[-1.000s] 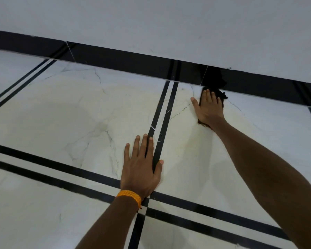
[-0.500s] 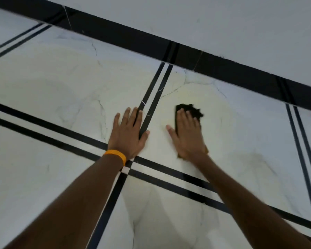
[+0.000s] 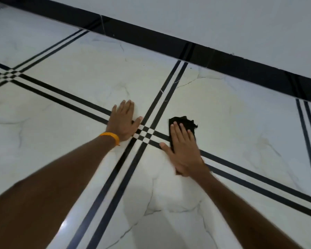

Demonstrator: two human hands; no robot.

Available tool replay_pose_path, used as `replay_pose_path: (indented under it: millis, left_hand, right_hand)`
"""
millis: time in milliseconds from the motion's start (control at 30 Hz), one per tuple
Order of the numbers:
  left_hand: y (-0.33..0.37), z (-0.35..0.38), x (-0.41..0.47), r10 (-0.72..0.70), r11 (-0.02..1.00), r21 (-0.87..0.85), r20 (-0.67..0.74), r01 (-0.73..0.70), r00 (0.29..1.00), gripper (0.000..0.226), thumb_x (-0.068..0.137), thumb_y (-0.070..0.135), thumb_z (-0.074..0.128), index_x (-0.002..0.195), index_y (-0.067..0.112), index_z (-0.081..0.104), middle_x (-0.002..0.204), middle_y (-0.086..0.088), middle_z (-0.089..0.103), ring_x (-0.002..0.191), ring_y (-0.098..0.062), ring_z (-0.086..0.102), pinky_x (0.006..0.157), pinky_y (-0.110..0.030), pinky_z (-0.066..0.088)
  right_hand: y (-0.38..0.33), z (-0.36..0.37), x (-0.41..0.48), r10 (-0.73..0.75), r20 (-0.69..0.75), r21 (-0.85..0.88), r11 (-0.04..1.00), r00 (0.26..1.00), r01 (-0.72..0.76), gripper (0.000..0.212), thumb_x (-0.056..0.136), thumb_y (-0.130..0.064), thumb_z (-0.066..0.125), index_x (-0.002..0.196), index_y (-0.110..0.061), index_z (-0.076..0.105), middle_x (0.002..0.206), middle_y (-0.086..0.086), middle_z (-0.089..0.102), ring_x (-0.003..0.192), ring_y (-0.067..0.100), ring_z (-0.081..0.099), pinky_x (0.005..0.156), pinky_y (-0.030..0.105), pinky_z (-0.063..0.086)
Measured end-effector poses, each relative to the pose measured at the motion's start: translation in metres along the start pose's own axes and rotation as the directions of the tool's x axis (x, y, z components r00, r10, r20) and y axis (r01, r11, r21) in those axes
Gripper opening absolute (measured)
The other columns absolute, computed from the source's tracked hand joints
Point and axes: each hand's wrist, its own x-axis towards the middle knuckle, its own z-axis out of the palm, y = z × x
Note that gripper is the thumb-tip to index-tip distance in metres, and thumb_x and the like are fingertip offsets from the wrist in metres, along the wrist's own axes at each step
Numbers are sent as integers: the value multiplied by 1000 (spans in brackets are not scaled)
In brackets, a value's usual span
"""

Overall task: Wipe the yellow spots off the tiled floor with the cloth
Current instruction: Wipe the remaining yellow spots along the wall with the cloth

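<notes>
My right hand (image 3: 184, 150) lies flat, palm down, on a dark cloth (image 3: 183, 122) and presses it to the white marbled floor (image 3: 241, 141), right beside the crossing of the black inlay stripes (image 3: 145, 133). The cloth's frayed end sticks out past my fingertips; the rest is hidden under the hand. A faint yellowish smear (image 3: 223, 105) covers the tile beyond the cloth, toward the wall. My left hand (image 3: 125, 120), with an orange band on its wrist, rests flat on the tile left of the crossing, fingers spread, holding nothing.
A black skirting band (image 3: 223, 60) runs along the foot of the pale wall (image 3: 223, 18) at the far edge of the floor. Double black stripes divide the tiles, with another crossing at the far left (image 3: 9, 74).
My right hand has dragged the cloth from the skirting back toward me, down to the stripe crossing. My left hand has shifted from right of the stripe crossing to its left.
</notes>
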Motion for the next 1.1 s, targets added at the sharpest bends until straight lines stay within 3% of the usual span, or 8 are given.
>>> replay_pose_path:
  millis: [233,333,467,633,700,767,900,1100]
  left_hand:
    - [-163,-45,-110,-284,957,43,-58,287,957,90,92,65,18,155,1,24,163,-16,21,152,-32,16,122,-52,15]
    - [-194,-43,-159,-334,941,38,-53,337,941,92,89,70,13,158,9,18,166,-10,14,153,-29,11,123,-50,10]
    - [-198,-37,-171,-315,945,68,-71,320,946,89,90,70,7,159,15,11,167,-5,7,154,-26,5,124,-49,6]
    - [-204,-30,-175,-313,940,109,-104,323,944,81,95,65,8,160,17,7,167,-3,6,154,-24,4,123,-50,7]
    - [-208,-29,-176,-312,941,101,-112,323,944,79,96,65,11,160,17,7,167,-3,6,154,-23,5,124,-50,8]
    - [-208,-29,-176,-312,941,105,-107,323,944,79,97,64,10,160,18,5,167,-2,4,154,-22,3,124,-49,7]
    - [-209,-33,-177,-315,941,101,-97,324,944,79,96,64,9,160,17,6,168,-3,6,155,-23,3,124,-50,7]
    - [-212,-31,-175,-310,942,99,-116,322,944,79,97,63,11,159,15,10,167,-5,10,154,-25,7,124,-51,9]
  right_hand:
    - [-53,7,8,338,-84,52,941,937,-335,98,91,-72,-14,162,-7,6,170,10,6,158,27,3,127,49,7]
    - [-124,15,2,17,-27,32,999,999,-16,92,96,-74,-5,162,-10,3,170,6,2,158,24,0,128,47,5]
    - [-119,9,20,-355,87,-10,934,931,357,87,97,-72,-1,163,-16,3,171,-1,0,157,16,-5,127,46,6]
    - [-141,11,89,98,-20,-4,995,995,-98,91,95,-70,-3,162,-9,3,171,8,5,158,24,0,127,47,4]
    - [-191,18,91,134,-9,14,991,991,-134,95,93,-72,-6,161,-7,0,171,11,2,158,27,-1,127,49,3]
    - [-233,27,66,-119,22,3,993,993,119,94,93,-72,-7,162,-8,-1,171,10,0,158,26,-2,127,48,4]
    - [-223,23,26,-617,149,40,785,773,619,82,101,-69,11,163,-16,2,171,0,0,157,15,-8,128,44,4]
    - [-222,25,118,-101,18,-53,993,995,102,89,96,-71,-1,162,-12,1,171,6,1,158,23,-3,127,45,0]
